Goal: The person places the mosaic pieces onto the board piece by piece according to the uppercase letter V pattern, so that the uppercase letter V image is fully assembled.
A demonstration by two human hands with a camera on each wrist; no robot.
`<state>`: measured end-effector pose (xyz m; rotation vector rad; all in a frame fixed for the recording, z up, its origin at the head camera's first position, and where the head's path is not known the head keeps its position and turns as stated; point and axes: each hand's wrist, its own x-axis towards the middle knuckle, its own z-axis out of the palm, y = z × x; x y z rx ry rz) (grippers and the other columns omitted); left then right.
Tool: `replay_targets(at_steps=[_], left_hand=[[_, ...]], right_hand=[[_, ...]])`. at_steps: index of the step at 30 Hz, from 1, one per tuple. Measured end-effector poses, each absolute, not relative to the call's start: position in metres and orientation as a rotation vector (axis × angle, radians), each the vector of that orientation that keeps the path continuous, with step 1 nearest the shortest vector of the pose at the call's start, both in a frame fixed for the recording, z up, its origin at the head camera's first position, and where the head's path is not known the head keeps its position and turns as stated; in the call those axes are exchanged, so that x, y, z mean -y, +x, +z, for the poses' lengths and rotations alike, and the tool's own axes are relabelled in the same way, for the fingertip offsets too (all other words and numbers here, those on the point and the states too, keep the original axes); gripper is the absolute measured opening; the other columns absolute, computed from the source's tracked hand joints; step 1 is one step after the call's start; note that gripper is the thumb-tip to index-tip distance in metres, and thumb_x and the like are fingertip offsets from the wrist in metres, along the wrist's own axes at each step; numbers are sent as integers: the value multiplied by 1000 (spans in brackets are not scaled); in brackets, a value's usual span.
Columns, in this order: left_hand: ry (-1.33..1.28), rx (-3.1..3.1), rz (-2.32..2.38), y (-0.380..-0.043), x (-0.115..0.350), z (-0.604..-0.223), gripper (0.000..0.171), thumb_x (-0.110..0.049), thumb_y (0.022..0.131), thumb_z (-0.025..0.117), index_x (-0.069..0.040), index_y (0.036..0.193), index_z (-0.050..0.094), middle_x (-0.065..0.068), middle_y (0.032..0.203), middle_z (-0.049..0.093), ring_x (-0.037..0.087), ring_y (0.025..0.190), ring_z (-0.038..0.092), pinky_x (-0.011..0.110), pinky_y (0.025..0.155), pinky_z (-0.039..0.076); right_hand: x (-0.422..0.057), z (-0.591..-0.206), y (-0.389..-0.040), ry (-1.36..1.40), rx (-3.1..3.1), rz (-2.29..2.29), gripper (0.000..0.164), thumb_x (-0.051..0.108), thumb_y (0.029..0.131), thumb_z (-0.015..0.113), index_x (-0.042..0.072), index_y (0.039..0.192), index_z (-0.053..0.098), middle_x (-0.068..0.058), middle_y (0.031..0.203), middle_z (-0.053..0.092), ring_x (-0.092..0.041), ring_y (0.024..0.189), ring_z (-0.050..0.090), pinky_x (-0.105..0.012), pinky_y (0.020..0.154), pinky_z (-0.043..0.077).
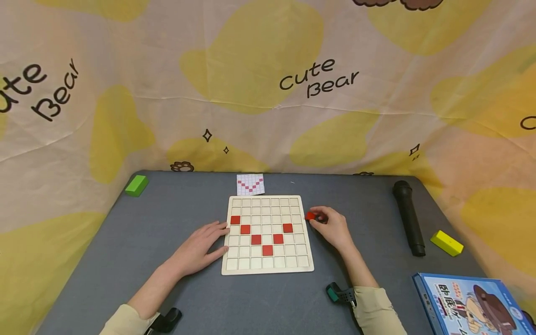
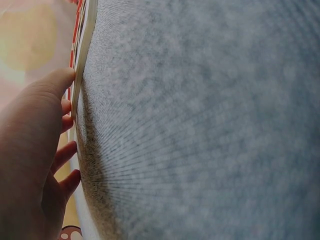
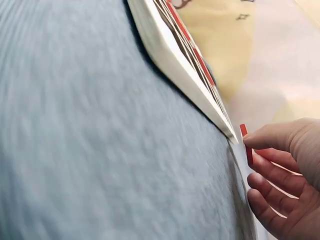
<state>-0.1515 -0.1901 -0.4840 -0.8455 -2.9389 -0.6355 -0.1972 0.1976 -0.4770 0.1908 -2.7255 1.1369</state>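
Observation:
A white grid board (image 1: 267, 269) lies on the grey table, with several red square tiles (image 1: 267, 250) set in its cells in a V-like pattern. My left hand (image 1: 200, 249) touches the board's left edge with its fingertips and thumb, fingers fairly straight. Just off the board's right edge, my right hand (image 1: 332, 228) pinches a single red tile (image 1: 310, 216) between thumb and fingers. In the right wrist view that tile (image 3: 246, 145) stands on edge between thumb and forefinger, near the board's corner. Behind the board lies a small pattern card (image 1: 250, 184) with pink squares.
A green block (image 1: 137, 185) sits at the far left. On the right are a black microphone (image 1: 409, 218), a yellow block (image 1: 447, 243) and a blue game box (image 1: 473, 304). A patterned cloth (image 1: 251, 93) hangs behind the table.

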Motion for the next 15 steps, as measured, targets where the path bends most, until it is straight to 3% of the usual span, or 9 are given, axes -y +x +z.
replay_targets(at_steps=[15], left_hand=[[-850,2936,-642,-151,191,-485,53,-42,95,62,-11,138,56,7,146,47,31,138,38,53,109,34]], right_hand=[[-175,-477,-204,433,2751,1135,29,4,81,76,8,110,73,-5,94,66,-20,83,56,-36,73,47]])
